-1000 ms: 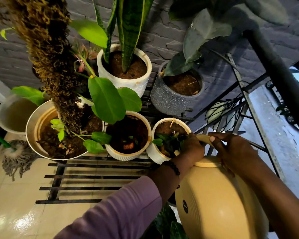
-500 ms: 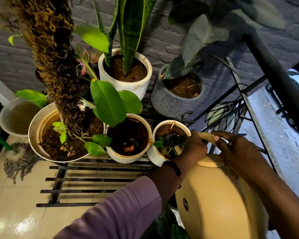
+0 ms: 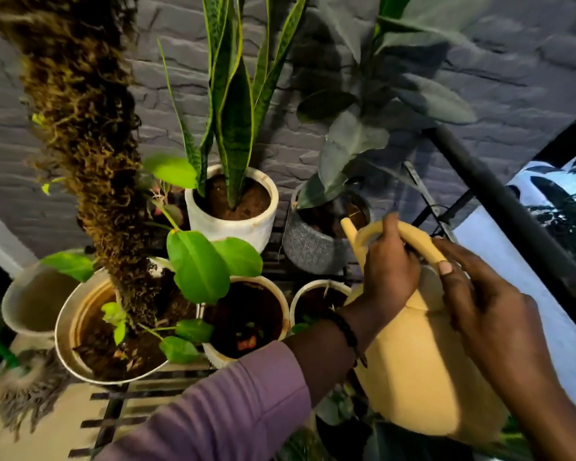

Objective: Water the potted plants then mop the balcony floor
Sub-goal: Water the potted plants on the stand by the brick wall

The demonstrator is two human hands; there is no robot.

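Left hand (image 3: 391, 261) grip is curled round the watering can (image 3: 419, 371) handle, right hand (image 3: 486, 314) resting flat behind it; spout points far-left at the grey speckled pot (image 3: 313, 251), just beyond

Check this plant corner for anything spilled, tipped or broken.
Nothing stands out. The pots stand upright on the rack, no spilled soil or water shows, and the watering can is held in both hands, spout toward the grey pot.
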